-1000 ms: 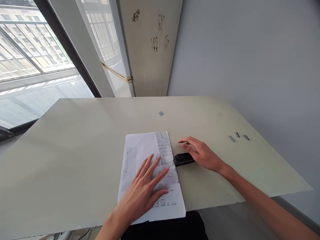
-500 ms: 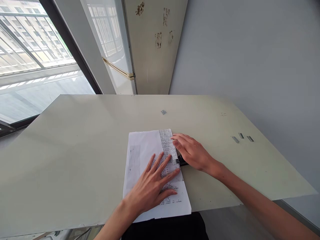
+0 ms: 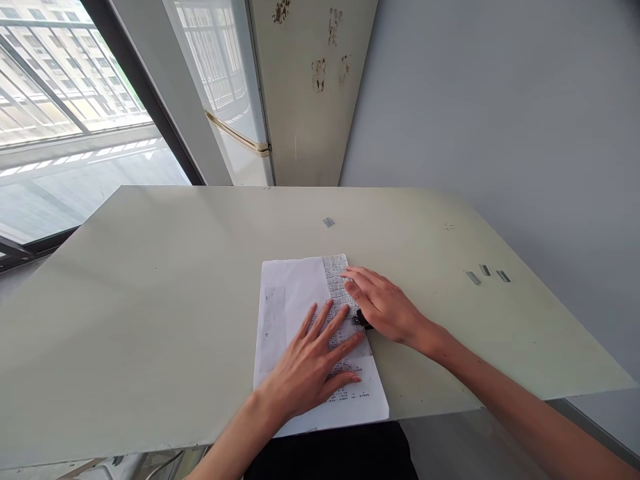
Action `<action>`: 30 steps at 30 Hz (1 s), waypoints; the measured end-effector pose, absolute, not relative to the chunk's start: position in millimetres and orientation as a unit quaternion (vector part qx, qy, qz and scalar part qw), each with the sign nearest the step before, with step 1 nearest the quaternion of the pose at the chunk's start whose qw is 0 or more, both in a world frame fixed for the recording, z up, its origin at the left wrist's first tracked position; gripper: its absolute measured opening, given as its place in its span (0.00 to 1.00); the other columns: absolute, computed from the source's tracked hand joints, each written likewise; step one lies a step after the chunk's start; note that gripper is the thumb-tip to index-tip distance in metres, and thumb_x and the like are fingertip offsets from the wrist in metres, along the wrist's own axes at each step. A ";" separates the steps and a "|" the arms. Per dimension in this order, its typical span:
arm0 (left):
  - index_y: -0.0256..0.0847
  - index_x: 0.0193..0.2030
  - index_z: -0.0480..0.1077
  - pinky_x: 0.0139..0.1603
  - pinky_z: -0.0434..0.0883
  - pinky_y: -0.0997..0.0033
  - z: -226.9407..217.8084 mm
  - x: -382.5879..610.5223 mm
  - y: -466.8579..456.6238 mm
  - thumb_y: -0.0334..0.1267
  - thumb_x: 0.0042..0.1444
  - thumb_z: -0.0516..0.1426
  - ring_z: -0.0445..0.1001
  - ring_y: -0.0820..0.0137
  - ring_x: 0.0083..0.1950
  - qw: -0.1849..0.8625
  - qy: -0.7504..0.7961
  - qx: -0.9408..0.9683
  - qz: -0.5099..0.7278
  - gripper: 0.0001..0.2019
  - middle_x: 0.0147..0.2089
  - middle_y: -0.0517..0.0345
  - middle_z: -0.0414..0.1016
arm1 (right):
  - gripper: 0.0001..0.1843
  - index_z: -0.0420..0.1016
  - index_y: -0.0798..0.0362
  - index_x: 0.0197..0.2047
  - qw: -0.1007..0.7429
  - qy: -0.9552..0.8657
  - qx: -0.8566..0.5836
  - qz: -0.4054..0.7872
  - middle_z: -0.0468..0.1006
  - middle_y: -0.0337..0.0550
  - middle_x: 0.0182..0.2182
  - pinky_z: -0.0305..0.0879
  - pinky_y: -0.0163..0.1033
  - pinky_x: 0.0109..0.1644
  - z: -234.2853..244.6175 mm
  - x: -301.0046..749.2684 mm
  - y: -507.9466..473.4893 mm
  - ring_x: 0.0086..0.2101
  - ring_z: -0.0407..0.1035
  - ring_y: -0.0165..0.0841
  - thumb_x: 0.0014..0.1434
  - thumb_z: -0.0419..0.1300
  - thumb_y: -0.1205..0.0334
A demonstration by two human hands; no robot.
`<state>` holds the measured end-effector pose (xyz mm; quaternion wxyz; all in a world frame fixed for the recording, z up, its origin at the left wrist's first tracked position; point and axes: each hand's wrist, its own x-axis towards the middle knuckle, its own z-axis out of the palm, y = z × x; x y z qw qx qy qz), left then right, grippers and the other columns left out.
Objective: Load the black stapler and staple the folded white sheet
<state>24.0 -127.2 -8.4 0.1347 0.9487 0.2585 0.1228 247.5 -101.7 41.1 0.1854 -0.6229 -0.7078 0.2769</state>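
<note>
A stack of white printed paper (image 3: 293, 300) lies near the table's front edge. My left hand (image 3: 313, 363) rests flat on it with fingers spread. My right hand (image 3: 383, 303) lies palm down over a small black stapler (image 3: 361, 321) at the paper's right edge, fingers reaching onto the printed strip. Only a bit of the stapler shows beneath the hand.
The pale green table (image 3: 150, 300) ends close to me. Strips of staples (image 3: 485, 272) lie at the right, one more strip of staples (image 3: 329, 222) sits mid-table. A window stands at the left, a worn door and grey wall behind.
My right hand has slid left from beside the stapler onto it and the paper's edge. The left hand has stayed flat on the paper.
</note>
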 end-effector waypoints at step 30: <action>0.53 0.76 0.59 0.80 0.49 0.39 -8.4 27.9 -128.0 0.55 0.73 0.52 0.38 0.50 0.82 0.129 0.256 0.947 0.142 0.28 0.83 0.56 0.39 | 0.28 0.72 0.43 0.67 0.176 -0.716 -0.626 0.254 0.71 0.44 0.69 0.58 0.59 0.73 36.9 240.4 -102.0 0.70 0.60 0.45 0.77 0.40 0.44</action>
